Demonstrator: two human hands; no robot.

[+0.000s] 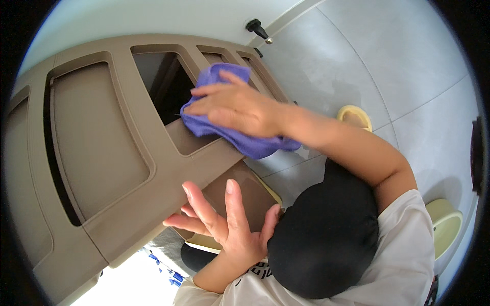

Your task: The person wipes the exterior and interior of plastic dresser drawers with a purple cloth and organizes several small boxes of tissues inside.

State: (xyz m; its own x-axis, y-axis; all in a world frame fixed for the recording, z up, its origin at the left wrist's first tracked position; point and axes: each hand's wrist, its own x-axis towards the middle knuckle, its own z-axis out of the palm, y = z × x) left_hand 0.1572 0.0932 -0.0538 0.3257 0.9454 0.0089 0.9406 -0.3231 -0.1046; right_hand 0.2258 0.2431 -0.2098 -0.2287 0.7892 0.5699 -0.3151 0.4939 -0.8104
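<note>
My right hand (239,109) lies over a purple cloth (254,147), its fingers bunching and pressing it on a brown plastic storage unit (168,168) with several rectangular openings. Part of the cloth hangs past the unit's edge. The opening beside the cloth is dark inside, while the larger one farther left shows a recessed brown panel (95,134). Palm up and fingers spread, my left hand (233,229) is beside the unit's near edge with nothing in it. Whether its far fingertips touch that edge, I cannot tell.
Below the unit's edge is a brown flat surface (245,195) with a pale yellow rim. A black-clad knee (325,241) is close to my left hand. On the grey tiled floor are a yellow slipper (354,114) and a pale yellow basin (444,229). A black doorstop (258,28) sticks out beyond the unit.
</note>
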